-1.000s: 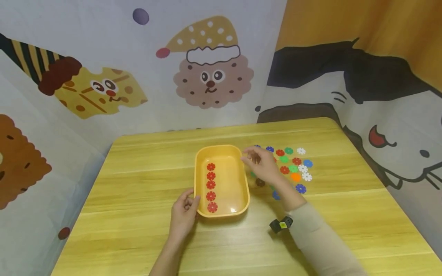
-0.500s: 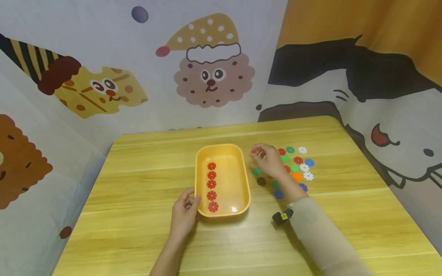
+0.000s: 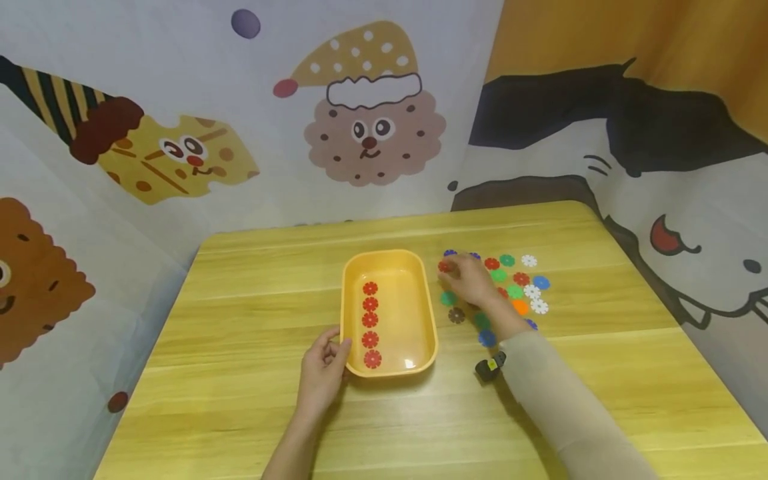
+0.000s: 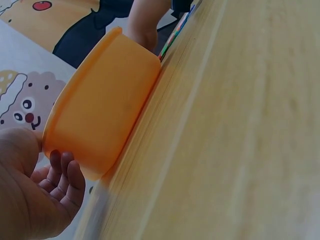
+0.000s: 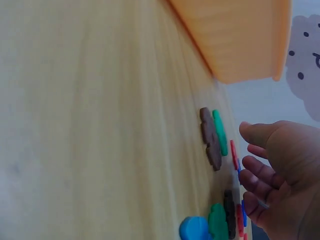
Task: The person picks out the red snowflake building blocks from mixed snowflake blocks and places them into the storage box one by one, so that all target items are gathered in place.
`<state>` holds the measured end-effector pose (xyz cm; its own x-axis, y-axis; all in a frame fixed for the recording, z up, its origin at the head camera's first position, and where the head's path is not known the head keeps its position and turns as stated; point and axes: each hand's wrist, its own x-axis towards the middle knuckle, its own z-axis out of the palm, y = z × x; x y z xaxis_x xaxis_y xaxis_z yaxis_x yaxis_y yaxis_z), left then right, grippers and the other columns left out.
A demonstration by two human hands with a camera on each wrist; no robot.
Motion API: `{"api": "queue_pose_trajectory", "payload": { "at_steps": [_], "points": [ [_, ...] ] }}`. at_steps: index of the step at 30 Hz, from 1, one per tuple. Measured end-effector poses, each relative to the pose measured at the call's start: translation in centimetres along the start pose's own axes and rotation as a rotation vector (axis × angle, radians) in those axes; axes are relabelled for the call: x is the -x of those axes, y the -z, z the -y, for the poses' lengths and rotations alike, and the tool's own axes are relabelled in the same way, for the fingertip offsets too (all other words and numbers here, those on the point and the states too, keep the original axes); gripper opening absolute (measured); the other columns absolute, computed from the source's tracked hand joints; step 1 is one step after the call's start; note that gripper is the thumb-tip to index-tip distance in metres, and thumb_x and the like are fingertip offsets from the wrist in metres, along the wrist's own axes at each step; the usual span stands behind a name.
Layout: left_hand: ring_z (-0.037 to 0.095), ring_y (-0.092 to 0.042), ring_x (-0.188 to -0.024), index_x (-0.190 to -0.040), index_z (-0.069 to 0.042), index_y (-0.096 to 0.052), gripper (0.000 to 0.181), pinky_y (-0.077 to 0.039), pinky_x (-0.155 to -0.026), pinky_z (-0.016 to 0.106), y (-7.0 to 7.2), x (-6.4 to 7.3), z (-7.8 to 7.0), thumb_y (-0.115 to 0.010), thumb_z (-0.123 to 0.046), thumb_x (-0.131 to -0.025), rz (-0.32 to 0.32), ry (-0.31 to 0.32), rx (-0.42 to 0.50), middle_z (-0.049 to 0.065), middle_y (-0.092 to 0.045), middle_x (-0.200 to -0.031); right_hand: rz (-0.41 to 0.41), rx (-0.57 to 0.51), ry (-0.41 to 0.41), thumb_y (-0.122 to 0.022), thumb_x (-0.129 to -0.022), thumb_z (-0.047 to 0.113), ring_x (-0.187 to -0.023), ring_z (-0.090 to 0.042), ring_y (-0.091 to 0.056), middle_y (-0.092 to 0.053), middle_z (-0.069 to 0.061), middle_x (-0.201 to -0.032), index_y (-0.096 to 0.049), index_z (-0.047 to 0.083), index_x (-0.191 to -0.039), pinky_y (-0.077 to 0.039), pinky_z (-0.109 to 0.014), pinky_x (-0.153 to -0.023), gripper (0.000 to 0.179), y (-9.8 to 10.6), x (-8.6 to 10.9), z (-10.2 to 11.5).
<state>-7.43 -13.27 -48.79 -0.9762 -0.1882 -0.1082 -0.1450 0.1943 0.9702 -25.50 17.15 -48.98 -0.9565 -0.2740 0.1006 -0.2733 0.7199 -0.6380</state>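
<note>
Red disc (image 3: pixel 443 266): looks flat on the table (image 3: pixel 240 333), right of the yellow tray (image 3: pixel 429 300); round, so without a long axis.
Right hand (image 3: pixel 471 279): much the nearer; fingertips just right of the red disc, thumb and fingers loosely bent with a gap between, apparently without hold of anything.
Close neighbours: dark blue disc (image 3: pixel 450 254) just to the far side; green disc (image 3: pixel 448 298) and brown disc (image 3: pixel 456 315) to the near side.
In the way: right wall of the yellow tray, between the red disc and the row of red discs (image 3: pixel 370 320) inside.
Yellow tray: long axis running near to far.
Left hand (image 3: pixel 324 370): grips the near left corner, thumb at the rim, fingers curled outside.
Farther right: mixed discs (image 3: pixel 532 291), partly hidden by the right hand.
</note>
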Motion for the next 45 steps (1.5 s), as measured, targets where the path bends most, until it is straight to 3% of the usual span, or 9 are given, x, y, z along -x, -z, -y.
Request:
{"api": "queue_pose_trajectory", "payload": {
  "at_steps": [17,25,31,34,37,40,45],
  "points": [
    [0.014,-0.056,-0.056,-0.135,-0.003,-0.058,0.038,-0.051,-0.047,0.021,-0.1,0.0,0.2,-0.064,-0.019,-0.101,-0.012,-0.013,-0.011,0.009,-0.06,-0.077,0.013,0.143,-0.068,-0.071,-0.096,0.027,-0.102,-0.037,-0.058,-0.059,-0.018,-0.111,-0.063,-0.001,-0.129,-0.053,-0.051,-0.089,0.044,-0.3,-1.4,-0.5],
    [0.014,-0.055,-0.056,-0.136,-0.003,-0.058,0.039,-0.05,-0.047,0.02,-0.1,-0.1,0.3,-0.064,-0.021,-0.101,-0.009,-0.008,0.001,0.009,-0.06,-0.077,0.098,0.095,-0.103,-0.071,-0.095,0.027,-0.106,-0.039,-0.058,-0.059,-0.023,-0.116,-0.064,-0.006,-0.121,-0.052,-0.052,-0.095,0.043,0.3,-1.9,-0.9],
    [0.013,-0.055,-0.055,-0.136,-0.003,-0.058,0.04,-0.05,-0.046,0.021,-0.1,-0.2,0.3,-0.065,-0.02,-0.101,-0.006,-0.01,0.006,0.01,-0.06,-0.077,0.113,0.059,-0.118,-0.073,-0.093,0.025,-0.1,-0.036,-0.058,-0.061,-0.02,-0.109,-0.059,-0.003,-0.116,-0.054,-0.048,-0.089,0.038,0.8,-1.9,-0.9],
    [0.013,-0.054,-0.055,-0.136,-0.003,-0.058,0.04,-0.049,-0.046,0.02,-0.1,-0.2,0.2,-0.065,-0.02,-0.101,-0.004,-0.019,0.003,0.011,-0.06,-0.077,0.123,0.039,-0.125,-0.071,-0.095,0.026,-0.097,-0.035,-0.057,-0.061,-0.019,-0.105,-0.055,0.001,-0.12,-0.053,-0.048,-0.085,0.039,0.9,-1.7,-0.9],
    [0.013,-0.054,-0.055,-0.137,-0.002,-0.057,0.041,-0.047,-0.046,0.02,0.0,-0.3,0.2,-0.065,-0.019,-0.101,-0.002,-0.029,0.002,0.013,-0.061,-0.078,0.136,0.022,-0.121,-0.071,-0.096,0.028,-0.102,-0.037,-0.059,-0.063,-0.019,-0.109,-0.053,0.003,-0.126,-0.053,-0.051,-0.089,0.043,0.9,-1.6,-1.0],
    [0.013,-0.054,-0.055,-0.137,-0.001,-0.057,0.042,-0.047,-0.046,0.02,0.0,-0.2,0.2,-0.066,-0.02,-0.101,-0.002,-0.026,0.009,0.015,-0.061,-0.08,0.145,0.021,-0.094,-0.073,-0.095,0.028,-0.11,-0.039,-0.06,-0.065,-0.021,-0.116,-0.056,0.003,-0.131,-0.051,-0.055,-0.097,0.047,1.0,-1.4,-1.2],
    [0.013,-0.054,-0.056,-0.137,-0.002,-0.057,0.042,-0.047,-0.046,0.019,0.0,-0.2,0.2,-0.066,-0.02,-0.1,-0.005,-0.017,0.007,0.015,-0.062,-0.08,0.144,0.015,-0.073,-0.076,-0.092,0.027,-0.108,-0.038,-0.062,-0.067,-0.021,-0.115,-0.062,0.0,-0.132,-0.051,-0.055,-0.098,0.05,1.1,-1.2,-1.3]
  ]
}}
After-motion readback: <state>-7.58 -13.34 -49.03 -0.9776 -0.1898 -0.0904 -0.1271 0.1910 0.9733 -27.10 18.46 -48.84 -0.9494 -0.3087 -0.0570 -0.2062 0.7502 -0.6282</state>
